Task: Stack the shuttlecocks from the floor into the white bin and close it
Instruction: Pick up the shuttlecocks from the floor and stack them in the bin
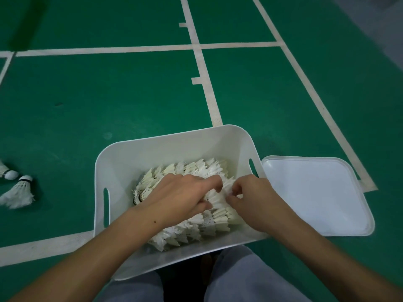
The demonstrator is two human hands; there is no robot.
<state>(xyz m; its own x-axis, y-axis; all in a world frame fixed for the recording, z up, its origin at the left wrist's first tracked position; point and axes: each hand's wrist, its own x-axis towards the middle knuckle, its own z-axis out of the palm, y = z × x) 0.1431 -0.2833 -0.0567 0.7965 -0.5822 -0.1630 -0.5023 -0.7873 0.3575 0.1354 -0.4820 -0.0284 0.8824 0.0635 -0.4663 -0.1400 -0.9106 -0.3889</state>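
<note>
One white bin (174,149) stands open on the green court floor (109,94), directly ahead of the person's knees (239,277). Inside it lie rows of nested white feather shuttlecocks (196,168); the individual count cannot be determined, as the feathers overlap.

Both hands are inside the bin. The left hand (174,192) enters from 7 o'clock, its fingers curled down into the feathers of one shuttlecock stack (214,198) at the bin's centre. The right hand (250,192) enters from 5 o'clock, thumb and fingertips pinching the same stack from the 3 o'clock side. The two hands are close together, with only the feathers between them.

One white lid (316,192) lies flat on the floor at 3 o'clock from the bin, its near edge just beside the bin's right wall and handle slot (253,166). A second handle slot (106,205) shows in the left wall.

Two loose shuttlecocks remain on the floor at 9 o'clock, well apart from the bin: one whole shuttlecock (17,192) lying on its side, cork up, and one partly cut-off shuttlecock (7,172) at the frame edge, just beside the first.

White court lines (205,73) cross the floor; one runs from 12 o'clock down behind the bin, another passes under its near-left corner. Nothing lies between the bin and the lid.
</note>
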